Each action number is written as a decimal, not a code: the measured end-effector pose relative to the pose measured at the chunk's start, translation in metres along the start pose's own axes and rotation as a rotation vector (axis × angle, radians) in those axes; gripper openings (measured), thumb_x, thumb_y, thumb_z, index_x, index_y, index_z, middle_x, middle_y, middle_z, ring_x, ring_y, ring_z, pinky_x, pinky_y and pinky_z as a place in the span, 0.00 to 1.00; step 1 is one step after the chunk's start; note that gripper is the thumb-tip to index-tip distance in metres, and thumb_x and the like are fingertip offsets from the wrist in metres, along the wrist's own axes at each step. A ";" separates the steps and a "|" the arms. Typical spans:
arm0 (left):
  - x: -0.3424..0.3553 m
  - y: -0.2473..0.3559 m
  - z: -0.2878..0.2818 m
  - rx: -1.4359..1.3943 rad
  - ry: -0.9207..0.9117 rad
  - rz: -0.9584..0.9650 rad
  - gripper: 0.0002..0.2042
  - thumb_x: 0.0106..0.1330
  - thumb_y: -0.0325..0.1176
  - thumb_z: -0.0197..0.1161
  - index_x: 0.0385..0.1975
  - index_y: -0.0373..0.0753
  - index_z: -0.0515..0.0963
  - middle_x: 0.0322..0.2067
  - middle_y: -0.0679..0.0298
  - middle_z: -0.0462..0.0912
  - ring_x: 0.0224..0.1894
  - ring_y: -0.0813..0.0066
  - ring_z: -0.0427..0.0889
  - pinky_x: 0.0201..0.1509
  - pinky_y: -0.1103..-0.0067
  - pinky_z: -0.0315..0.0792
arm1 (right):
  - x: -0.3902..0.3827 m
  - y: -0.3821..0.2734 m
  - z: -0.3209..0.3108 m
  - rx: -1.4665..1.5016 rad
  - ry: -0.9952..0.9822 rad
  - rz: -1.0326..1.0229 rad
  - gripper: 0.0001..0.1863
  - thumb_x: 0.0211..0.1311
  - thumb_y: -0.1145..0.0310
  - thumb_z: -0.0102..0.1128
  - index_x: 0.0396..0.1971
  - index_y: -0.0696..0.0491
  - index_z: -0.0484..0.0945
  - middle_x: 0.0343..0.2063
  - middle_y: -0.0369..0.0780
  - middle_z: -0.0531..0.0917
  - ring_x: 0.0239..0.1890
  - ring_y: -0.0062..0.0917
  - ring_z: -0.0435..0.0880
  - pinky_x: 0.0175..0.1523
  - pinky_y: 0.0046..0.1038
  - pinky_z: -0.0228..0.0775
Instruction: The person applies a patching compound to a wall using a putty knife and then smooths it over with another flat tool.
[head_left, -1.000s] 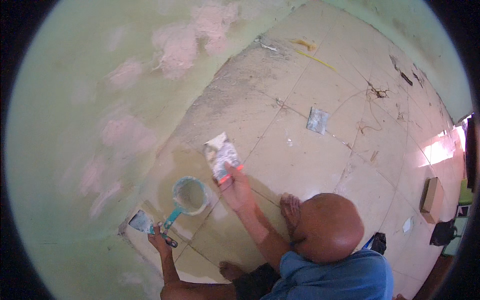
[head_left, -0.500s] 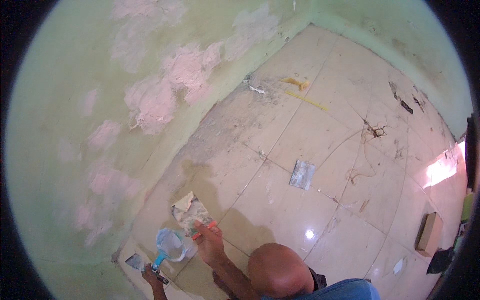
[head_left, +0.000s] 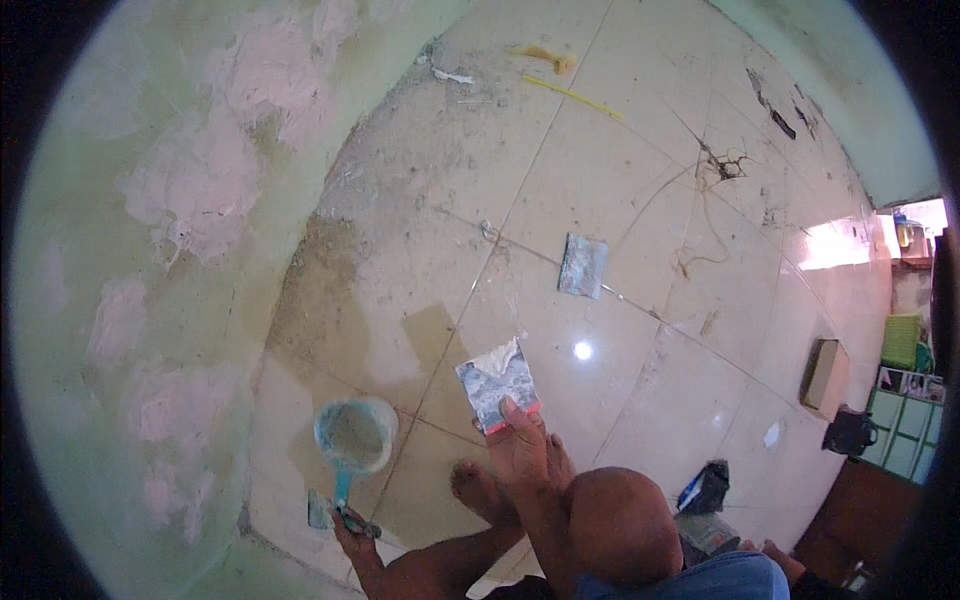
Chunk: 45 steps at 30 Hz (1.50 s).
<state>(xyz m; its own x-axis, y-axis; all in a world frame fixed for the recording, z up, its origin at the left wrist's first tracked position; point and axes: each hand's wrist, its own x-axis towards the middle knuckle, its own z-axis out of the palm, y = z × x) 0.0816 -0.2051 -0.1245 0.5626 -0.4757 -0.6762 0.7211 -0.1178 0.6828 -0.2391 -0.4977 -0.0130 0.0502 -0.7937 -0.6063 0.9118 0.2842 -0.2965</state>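
My right hand (head_left: pixel 522 450) grips a wide flat filler scraper (head_left: pixel 497 388) by its red edge, thumb laid on the grey-smeared blade. A ragged lump of pale putty (head_left: pixel 493 358) clings to the far edge of that blade. Lower left, my left hand (head_left: pixel 352 535) is closed around the handle of a light-blue plastic dipper (head_left: pixel 341 490). Greyish-white paste coats the dipper's inside. A small putty knife (head_left: pixel 319 510) with a dark handle is held in the same hand; its blade sticks out to the left. Whether the dipper touches the floor, I cannot tell.
At left rises a green wall (head_left: pixel 60 370) with pinkish-white filler patches (head_left: pixel 195 185). A grey flat plate (head_left: pixel 583 265) lies on the tiled floor, beyond it a yellow strip (head_left: pixel 572 95) and a broken tile (head_left: pixel 725 165). To the right stand a cardboard box (head_left: pixel 824 380) and a black bag (head_left: pixel 848 430).
The view has swung right and downward. My right hand has carried the scraper away from the wall and the dipper. My left hand keeps hold of the dipper and putty knife.
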 end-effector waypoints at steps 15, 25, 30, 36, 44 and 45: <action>-0.056 0.109 0.288 0.019 0.117 -0.039 0.13 0.61 0.32 0.65 0.40 0.36 0.70 0.34 0.62 0.78 0.27 0.75 0.79 0.35 0.81 0.81 | -0.089 -0.172 0.247 -0.333 0.021 0.100 0.25 0.61 0.68 0.55 0.56 0.58 0.63 0.49 0.42 0.76 0.47 0.29 0.78 0.48 0.32 0.73; -0.123 0.111 0.524 0.029 -0.024 -0.011 0.17 0.59 0.29 0.66 0.46 0.36 0.70 0.39 0.61 0.77 0.37 0.71 0.79 0.44 0.74 0.80 | -0.085 -0.388 0.275 -0.272 0.192 0.071 0.26 0.59 0.66 0.56 0.58 0.49 0.62 0.50 0.35 0.75 0.50 0.25 0.75 0.39 0.32 0.73; -0.161 0.093 0.601 0.054 0.007 -0.046 0.18 0.58 0.28 0.67 0.46 0.37 0.69 0.38 0.62 0.76 0.40 0.71 0.79 0.45 0.74 0.80 | -0.047 -0.499 0.278 -0.197 0.245 0.181 0.29 0.56 0.64 0.58 0.58 0.52 0.63 0.48 0.39 0.76 0.48 0.30 0.77 0.43 0.33 0.74; -0.222 0.068 0.742 0.009 0.015 0.071 0.19 0.57 0.30 0.69 0.46 0.37 0.69 0.38 0.63 0.75 0.38 0.72 0.78 0.39 0.78 0.79 | 0.005 -0.681 0.340 -0.316 0.150 0.122 0.22 0.57 0.64 0.59 0.53 0.48 0.68 0.47 0.36 0.77 0.49 0.26 0.76 0.41 0.33 0.73; -0.216 0.035 0.912 -0.047 0.092 -0.018 0.21 0.57 0.31 0.68 0.49 0.38 0.68 0.41 0.62 0.76 0.40 0.70 0.78 0.39 0.75 0.79 | 0.122 -0.763 0.407 -0.317 0.181 0.036 0.17 0.58 0.64 0.58 0.48 0.48 0.70 0.41 0.34 0.79 0.42 0.23 0.78 0.38 0.32 0.73; -0.203 0.025 0.920 -0.073 0.055 0.005 0.21 0.57 0.31 0.68 0.49 0.38 0.68 0.41 0.61 0.76 0.40 0.70 0.78 0.39 0.75 0.79 | 0.137 -0.766 0.411 -0.282 0.178 0.063 0.16 0.59 0.64 0.57 0.47 0.47 0.70 0.39 0.35 0.80 0.38 0.25 0.79 0.37 0.32 0.73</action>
<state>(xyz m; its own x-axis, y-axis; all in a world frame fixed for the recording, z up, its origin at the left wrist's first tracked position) -0.3869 -0.9138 0.2845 0.5859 -0.4273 -0.6886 0.7448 -0.0509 0.6653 -0.7629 -1.0454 0.4346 0.0079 -0.6706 -0.7418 0.7595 0.4865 -0.4318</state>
